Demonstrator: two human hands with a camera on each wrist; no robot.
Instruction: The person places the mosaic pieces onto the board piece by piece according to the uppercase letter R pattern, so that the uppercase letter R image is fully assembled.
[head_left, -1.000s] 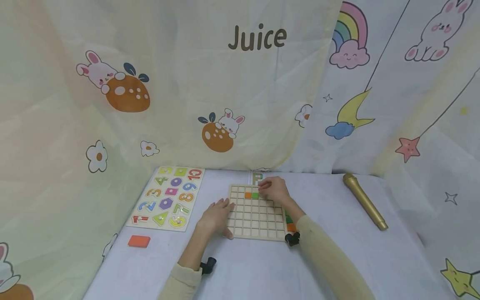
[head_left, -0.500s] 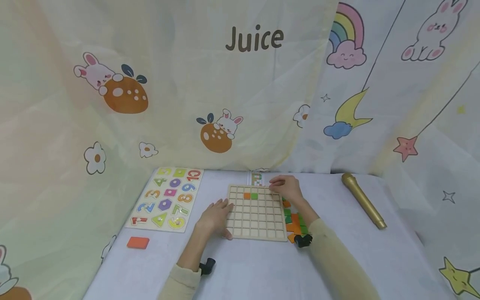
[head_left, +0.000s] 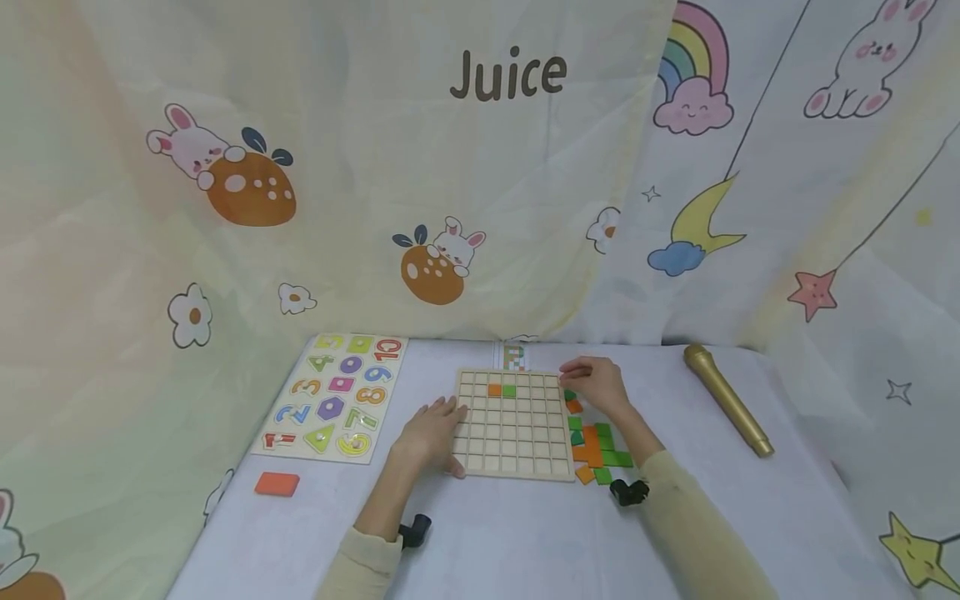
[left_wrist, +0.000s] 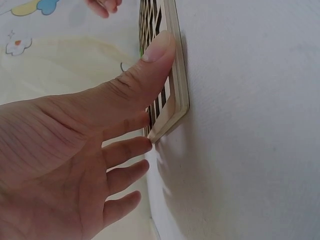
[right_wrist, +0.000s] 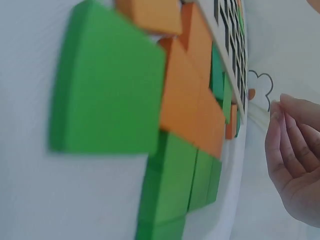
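A wooden grid board (head_left: 521,433) lies on the table, with an orange tile (head_left: 495,390) and a green tile (head_left: 509,391) side by side in an upper row. My left hand (head_left: 431,435) rests at its left edge; in the left wrist view the thumb (left_wrist: 157,50) lies on the rim and the fingers are fairly straight. Beyond the upper right corner hovers my right hand (head_left: 597,385), thumb and index tips together with nothing visible between them. Loose green and orange tiles (head_left: 590,446) lie along the board's right side, large in the right wrist view.
Behind the board is a pattern card (head_left: 515,357), partly covered. On the left are a number and shape puzzle board (head_left: 330,400) and a red-orange block (head_left: 277,484). A gold microphone (head_left: 729,402) lies at the right. Printed cloth (head_left: 352,183) hangs behind the table.
My right hand has moved right, off the board's top row to beyond its right corner, uncovering more of the loose tiles. The left hand has stayed on the board's edge.
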